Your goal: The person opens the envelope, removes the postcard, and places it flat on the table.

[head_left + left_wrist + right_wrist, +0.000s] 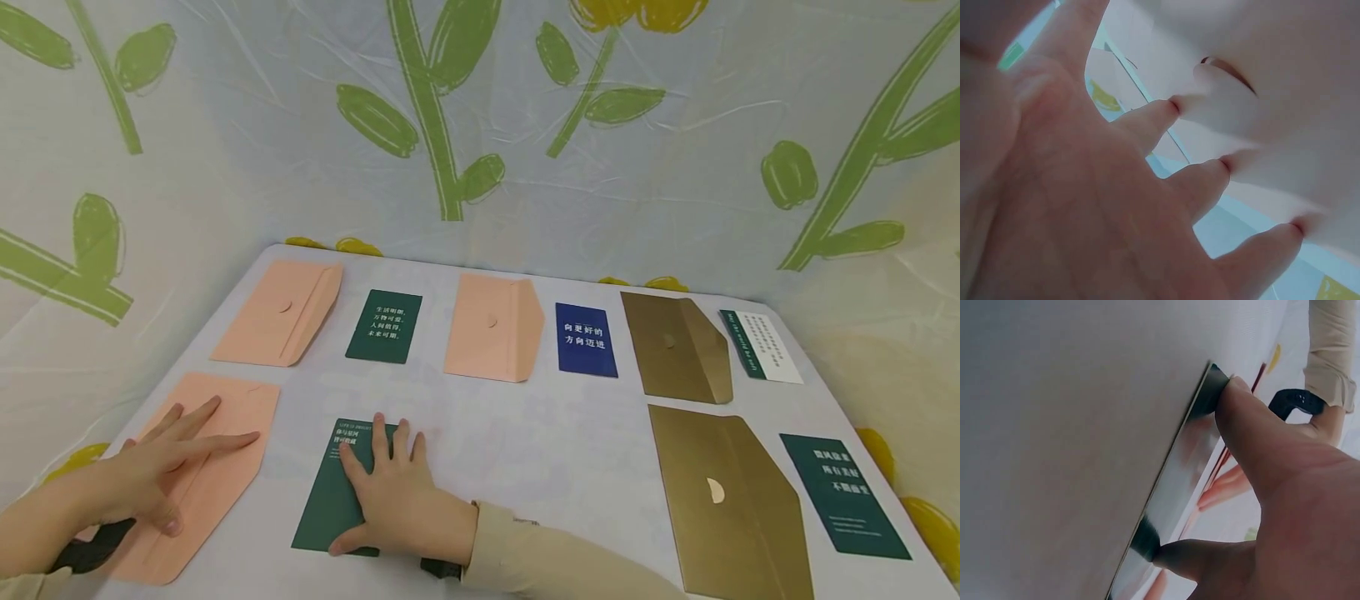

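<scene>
At the near left, my left hand (pixel 153 471) lies with fingers spread on a pink envelope (pixel 243 400). Its fingertips press the envelope's surface (pixel 1310 94) beside a curved slot in the left wrist view. My right hand (pixel 401 504) spreads over a dark green card (pixel 322 508) with white printing near the top, covering much of its right side. The right wrist view shows a finger and the thumb touching this card's glossy face (pixel 1210 390), which lies flat on the white table.
Along the back lie two pink envelopes (pixel 258 321) (pixel 480 333), a small green card (pixel 384 327), a blue card (pixel 585 340), a brown envelope (pixel 660 354) and a green-and-white card (pixel 772 350). A larger brown envelope (pixel 735 508) and a green card (pixel 843 500) lie at the near right. Flower-patterned sheeting (pixel 517 200) surrounds the table.
</scene>
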The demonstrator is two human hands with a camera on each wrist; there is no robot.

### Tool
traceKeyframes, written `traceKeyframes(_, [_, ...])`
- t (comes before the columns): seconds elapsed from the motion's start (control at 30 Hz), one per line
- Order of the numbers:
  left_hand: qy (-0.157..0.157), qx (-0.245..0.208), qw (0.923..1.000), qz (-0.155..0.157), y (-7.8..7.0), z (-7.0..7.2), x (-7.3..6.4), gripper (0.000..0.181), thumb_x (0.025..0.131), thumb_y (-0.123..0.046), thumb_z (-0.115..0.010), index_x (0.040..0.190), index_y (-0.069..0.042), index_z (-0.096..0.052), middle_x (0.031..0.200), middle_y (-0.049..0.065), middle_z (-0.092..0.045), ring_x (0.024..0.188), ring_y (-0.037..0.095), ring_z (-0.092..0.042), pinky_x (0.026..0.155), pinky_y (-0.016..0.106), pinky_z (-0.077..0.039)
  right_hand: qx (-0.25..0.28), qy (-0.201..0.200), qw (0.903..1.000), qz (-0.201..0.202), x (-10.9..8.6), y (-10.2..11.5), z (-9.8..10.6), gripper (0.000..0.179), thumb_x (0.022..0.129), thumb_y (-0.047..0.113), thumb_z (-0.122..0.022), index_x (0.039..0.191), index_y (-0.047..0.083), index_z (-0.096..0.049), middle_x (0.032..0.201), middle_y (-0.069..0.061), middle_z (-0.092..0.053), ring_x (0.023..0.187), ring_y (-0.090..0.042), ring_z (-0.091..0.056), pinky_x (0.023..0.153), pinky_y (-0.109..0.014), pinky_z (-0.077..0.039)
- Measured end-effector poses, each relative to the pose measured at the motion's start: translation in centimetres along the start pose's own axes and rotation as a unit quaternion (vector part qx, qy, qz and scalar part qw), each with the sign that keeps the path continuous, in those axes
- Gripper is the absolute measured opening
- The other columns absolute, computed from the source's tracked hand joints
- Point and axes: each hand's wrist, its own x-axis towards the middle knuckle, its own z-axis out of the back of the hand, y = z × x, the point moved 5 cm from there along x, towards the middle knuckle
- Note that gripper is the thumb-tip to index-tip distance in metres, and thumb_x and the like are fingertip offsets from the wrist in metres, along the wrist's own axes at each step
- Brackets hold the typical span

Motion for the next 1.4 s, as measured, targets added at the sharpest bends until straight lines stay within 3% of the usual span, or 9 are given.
traceKeyframes(0.27, [-0.004,0.031,0.9993,0.021,0.1,0.1,0.0,0.116,0.042,0.0,-0.084,0.147,-0.035,-0.048,0.159,0.034,0.003,0.136,0.063,0.022,0.074,0.088,-0.002,-0.035,0.009,0.9988,-0.034,1.6,2.2,0.2,0.11,0.067,0.094,-0.045,0.158,0.037,-0.02,0.163,-0.017,-0.013,0.143,-0.045,-0.026,0.112,-0.051,-0.031])
traceKeyframes(0.5, [-0.003,-0.001,0.9997,0.024,-0.2,-0.1,0.1,0.117,0.042,0.009,-0.082,0.145,-0.034,-0.05,0.159,0.033,0.007,0.136,0.059,0.028,0.076,0.089,0.009,-0.055,0.017,0.9974,-0.044,2.2,3.1,0.3,0.11,0.067,0.095,-0.042,0.158,0.039,-0.019,0.163,-0.014,-0.015,0.143,-0.042,-0.028,0.111,-0.051,-0.032])
traceKeyframes(1.0, [0.001,-0.004,0.9998,0.02,0.3,0.0,0.0,0.114,0.044,0.003,-0.079,0.146,-0.035,-0.048,0.161,0.028,0.01,0.136,0.055,0.031,0.079,0.086,0.017,-0.04,0.007,0.9979,-0.05,2.4,3.6,0.6,0.111,0.064,0.095,-0.048,0.157,0.039,-0.024,0.162,-0.014,-0.019,0.141,-0.042,-0.03,0.107,-0.054,-0.035])
traceKeyframes(1.07, [0.0,0.006,0.9999,0.01,0.3,0.1,0.1,0.11,0.045,-0.003,-0.081,0.146,-0.035,-0.049,0.16,0.032,0.008,0.135,0.06,0.027,0.08,0.088,0.01,-0.03,0.005,0.9983,-0.049,2.3,3.5,0.7,0.111,0.064,0.095,-0.049,0.156,0.038,-0.026,0.162,-0.015,-0.019,0.142,-0.041,-0.029,0.107,-0.054,-0.035])
traceKeyframes(1.2, [-0.005,0.055,0.9978,-0.036,-0.3,0.4,0.4,0.085,0.068,-0.017,-0.084,0.143,-0.036,-0.049,0.154,0.041,-0.005,0.132,0.07,0.01,0.08,0.087,-0.007,0.005,0.007,0.9989,-0.046,2.0,3.4,1.1,0.111,0.065,0.094,-0.049,0.157,0.036,-0.025,0.162,-0.015,-0.018,0.144,-0.04,-0.026,0.107,-0.053,-0.037])
traceKeyframes(1.3, [-0.009,0.095,0.9941,-0.052,-1.5,0.8,1.1,0.069,0.081,-0.03,-0.081,0.142,-0.035,-0.049,0.151,0.042,-0.016,0.131,0.071,-0.009,0.08,0.085,-0.021,0.041,0.0,0.9984,-0.04,1.7,2.9,1.7,0.111,0.066,0.092,-0.051,0.158,0.034,-0.024,0.163,-0.015,-0.014,0.146,-0.039,-0.022,0.105,-0.053,-0.039])
traceKeyframes(1.4, [-0.02,0.13,0.9899,-0.052,-3.3,1.3,2.3,0.066,0.086,-0.031,-0.077,0.145,-0.03,-0.046,0.149,0.039,-0.026,0.13,0.066,-0.024,0.081,0.08,-0.031,0.067,-0.017,0.9972,-0.028,1.2,1.9,2.6,0.109,0.07,0.088,-0.053,0.158,0.032,-0.024,0.164,-0.015,-0.013,0.147,-0.04,-0.019,0.105,-0.054,-0.039])
